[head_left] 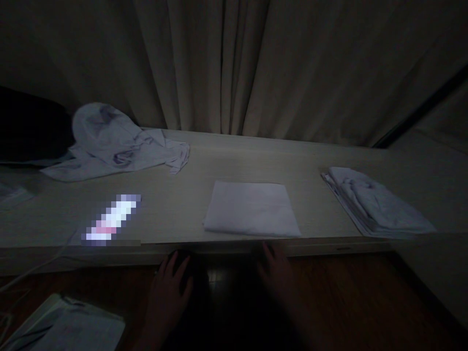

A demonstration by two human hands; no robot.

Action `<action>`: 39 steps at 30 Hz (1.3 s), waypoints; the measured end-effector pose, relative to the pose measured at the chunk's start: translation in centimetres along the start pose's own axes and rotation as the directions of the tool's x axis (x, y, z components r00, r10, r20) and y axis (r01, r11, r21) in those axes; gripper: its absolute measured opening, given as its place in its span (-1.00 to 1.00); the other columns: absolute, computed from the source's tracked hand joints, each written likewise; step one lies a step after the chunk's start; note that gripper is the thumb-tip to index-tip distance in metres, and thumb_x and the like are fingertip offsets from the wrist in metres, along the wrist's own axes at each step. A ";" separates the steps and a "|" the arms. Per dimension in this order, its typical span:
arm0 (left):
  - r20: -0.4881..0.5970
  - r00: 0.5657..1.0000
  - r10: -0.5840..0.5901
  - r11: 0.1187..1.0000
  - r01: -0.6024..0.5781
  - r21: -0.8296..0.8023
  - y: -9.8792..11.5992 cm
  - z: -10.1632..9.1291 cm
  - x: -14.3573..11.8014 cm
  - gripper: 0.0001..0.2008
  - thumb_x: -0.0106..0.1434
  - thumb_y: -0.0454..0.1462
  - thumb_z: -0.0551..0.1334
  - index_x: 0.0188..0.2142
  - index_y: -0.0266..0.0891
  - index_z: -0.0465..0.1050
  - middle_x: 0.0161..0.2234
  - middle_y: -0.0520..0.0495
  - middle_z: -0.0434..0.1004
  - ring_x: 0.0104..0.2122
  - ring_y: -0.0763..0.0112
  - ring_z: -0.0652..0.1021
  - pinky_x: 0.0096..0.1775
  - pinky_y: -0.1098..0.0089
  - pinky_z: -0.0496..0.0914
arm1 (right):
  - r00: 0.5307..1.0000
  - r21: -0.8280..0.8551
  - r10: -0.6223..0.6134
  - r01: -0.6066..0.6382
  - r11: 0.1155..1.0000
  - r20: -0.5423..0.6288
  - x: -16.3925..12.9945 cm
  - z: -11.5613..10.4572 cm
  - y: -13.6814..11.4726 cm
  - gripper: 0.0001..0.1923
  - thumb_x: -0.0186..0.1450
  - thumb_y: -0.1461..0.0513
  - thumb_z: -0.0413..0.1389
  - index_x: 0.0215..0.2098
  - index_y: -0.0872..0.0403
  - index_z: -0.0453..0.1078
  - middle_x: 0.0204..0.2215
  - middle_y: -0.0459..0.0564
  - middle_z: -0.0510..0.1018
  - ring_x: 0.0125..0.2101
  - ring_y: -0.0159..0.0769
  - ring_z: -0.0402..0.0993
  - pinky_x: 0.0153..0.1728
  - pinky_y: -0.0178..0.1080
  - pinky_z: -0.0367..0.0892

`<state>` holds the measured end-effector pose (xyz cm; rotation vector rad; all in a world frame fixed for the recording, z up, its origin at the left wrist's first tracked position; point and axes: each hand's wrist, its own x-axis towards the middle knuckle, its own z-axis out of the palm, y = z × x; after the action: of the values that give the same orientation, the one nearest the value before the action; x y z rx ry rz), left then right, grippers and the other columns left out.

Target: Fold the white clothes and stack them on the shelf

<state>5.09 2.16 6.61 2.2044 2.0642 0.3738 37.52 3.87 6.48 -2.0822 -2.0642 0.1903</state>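
Observation:
My left hand (171, 280) rests on a dark knee below the table's front edge, fingers spread and nothing in them. Opposite it, my right hand (273, 275) lies on the other knee with its fingers stretched out; dim light blurs their outline. Nearest to both hands, on the tabletop just beyond the edge, lies a flat folded white sheet (252, 208); whether it is cloth or paper I cannot tell. Neither hand touches it.
A crumpled white cloth (117, 146) lies at the back left beside a black object (32, 126). A lit phone-like screen (113, 219) is at the left, a cable (40, 265) near it. Folded white cloths (376, 202) are stacked at the right. Curtains (204, 63) hang behind the table (175, 209).

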 end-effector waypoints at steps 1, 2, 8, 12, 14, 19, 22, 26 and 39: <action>0.002 1.000 -0.003 1.000 0.003 0.001 0.0 0.0 0.0 -0.57 0.24 -0.19 0.01 0.10 -0.16 0.28 0.21 -0.19 0.15 0.20 0.08 0.18 0.11 -0.02 0.23 | 1.000 -0.001 0.000 0.000 1.000 0.007 0.1 -0.1 -0.1 -0.36 0.21 0.08 -0.02 0.25 -0.02 0.06 0.13 0.18 0.29 0.09 0.04 0.23 0.03 0.03 0.21; 0.004 1.000 -0.008 1.000 0.008 0.000 0.0 -0.1 0.0 -0.57 0.24 -0.18 0.02 0.10 -0.15 0.28 0.21 -0.19 0.15 0.20 0.06 0.18 0.10 -0.03 0.24 | 1.000 -0.003 0.000 0.000 1.000 0.008 0.2 -0.2 -0.2 -0.37 0.20 0.08 -0.02 0.24 -0.02 0.07 0.13 0.18 0.30 0.09 0.03 0.24 0.02 0.02 0.21; 0.017 1.000 -0.009 1.000 0.008 0.020 0.2 -0.3 0.0 -0.56 0.24 -0.18 0.01 0.10 -0.15 0.27 0.21 -0.18 0.15 0.21 0.07 0.16 0.12 -0.02 0.21 | 0.999 -0.015 -0.001 0.002 1.000 0.037 0.8 -0.7 -0.7 -0.39 0.20 0.10 -0.01 0.22 -0.02 0.12 0.10 0.17 0.33 0.06 0.02 0.26 0.00 0.00 0.22; 0.030 1.000 0.004 0.999 -0.005 0.037 0.1 -0.2 0.0 -0.55 0.26 -0.17 -0.04 0.11 -0.19 0.27 0.21 -0.25 0.12 0.20 0.08 0.18 0.12 0.00 0.22 | 0.998 -0.031 0.007 -0.005 0.999 0.055 0.8 -1.0 -0.8 -0.38 0.22 0.08 -0.04 0.24 0.01 0.09 0.10 0.19 0.32 0.08 0.03 0.23 0.01 0.02 0.20; 0.019 1.000 0.016 0.999 -0.017 0.031 0.0 -0.1 -0.1 -0.54 0.26 -0.16 -0.03 0.11 -0.19 0.27 0.21 -0.26 0.10 0.21 0.05 0.16 0.11 0.00 0.22 | 0.998 -0.038 0.011 -0.009 0.999 0.065 0.8 -1.1 -0.8 -0.38 0.22 0.09 -0.05 0.24 0.03 0.09 0.11 0.19 0.30 0.10 0.02 0.21 0.04 0.00 0.17; 0.001 1.000 0.017 0.999 -0.017 0.033 -0.3 0.2 -0.3 -0.54 0.24 -0.18 -0.01 0.12 -0.20 0.27 0.22 -0.27 0.08 0.21 0.02 0.15 0.12 -0.01 0.21 | 0.991 -0.046 0.053 -0.048 0.998 0.119 0.8 -1.4 -1.1 -0.35 0.22 0.07 -0.05 0.25 0.04 0.05 0.15 0.16 0.26 0.12 -0.02 0.17 0.07 -0.03 0.12; -0.009 1.000 0.020 1.000 -0.020 0.022 -0.5 0.5 -0.4 -0.54 0.24 -0.19 0.00 0.12 -0.18 0.26 0.22 -0.26 0.08 0.21 0.03 0.16 0.12 0.00 0.22 | 0.989 -0.045 0.062 -0.057 0.997 0.131 0.7 -1.6 -1.3 -0.35 0.23 0.07 -0.06 0.27 0.01 0.01 0.16 0.14 0.25 0.13 -0.04 0.17 0.08 -0.04 0.10; -0.019 0.999 0.030 0.999 -0.029 0.030 -0.6 0.7 -0.4 -0.55 0.24 -0.18 0.01 0.11 -0.18 0.28 0.21 -0.27 0.10 0.20 0.03 0.18 0.12 0.00 0.22 | 0.988 -0.057 0.082 -0.075 0.996 0.135 0.6 -1.8 -1.5 -0.34 0.22 0.07 -0.04 0.27 -0.01 0.00 0.15 0.14 0.25 0.12 -0.03 0.16 0.08 -0.03 0.10; -0.006 0.999 0.036 0.999 -0.036 0.016 -0.1 0.0 -0.2 -0.54 0.23 -0.18 0.01 0.09 -0.23 0.31 0.21 -0.29 0.11 0.20 0.01 0.17 0.12 -0.01 0.22 | 0.987 -0.022 0.053 -0.050 0.999 0.152 0.7 -1.9 -1.2 -0.33 0.22 0.06 -0.04 0.27 0.02 -0.01 0.13 0.16 0.29 0.11 -0.05 0.18 0.07 -0.05 0.12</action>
<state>5.04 1.93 6.53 2.2545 2.0406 0.3692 36.80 4.45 8.61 -2.1960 -2.1048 0.3516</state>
